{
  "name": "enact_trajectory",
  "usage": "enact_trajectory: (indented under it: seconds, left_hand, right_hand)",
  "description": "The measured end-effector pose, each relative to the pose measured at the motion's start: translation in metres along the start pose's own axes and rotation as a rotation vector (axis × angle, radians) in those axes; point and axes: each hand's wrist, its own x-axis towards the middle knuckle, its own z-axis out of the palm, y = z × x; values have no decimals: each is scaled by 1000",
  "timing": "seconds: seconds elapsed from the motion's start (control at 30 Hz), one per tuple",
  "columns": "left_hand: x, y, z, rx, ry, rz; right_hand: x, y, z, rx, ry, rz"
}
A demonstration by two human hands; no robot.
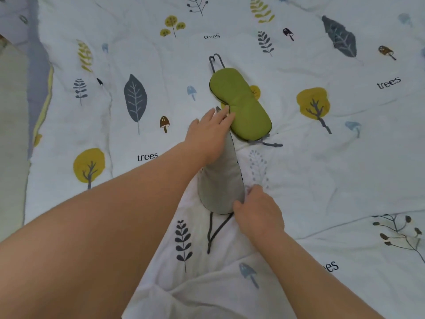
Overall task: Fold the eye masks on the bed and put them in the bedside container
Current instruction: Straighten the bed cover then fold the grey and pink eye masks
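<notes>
A grey eye mask (222, 180) lies lengthwise on the bed in the middle of the view, its dark strap trailing toward me. My left hand (208, 137) rests flat on its far end, fingers spread and touching the edge of a green eye mask (239, 103). The green mask lies flat just beyond, slanted, with grey straps showing at both ends. My right hand (258, 211) pinches the near right edge of the grey mask between thumb and fingers. The bedside container is not in view.
A white quilt (322, 157) printed with trees, leaves and mushrooms covers the bed. The bed's left edge (34, 125) drops to a pale floor. Folds of quilt bunch up near the bottom of the view.
</notes>
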Motion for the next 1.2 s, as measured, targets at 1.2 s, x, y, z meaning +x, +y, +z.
enact_trajectory:
  seconds: [1.2]
  left_hand:
    - [-181,-64,52,-1003,63,-752]
  right_hand:
    - [-19,-16,-3,268,234,-250]
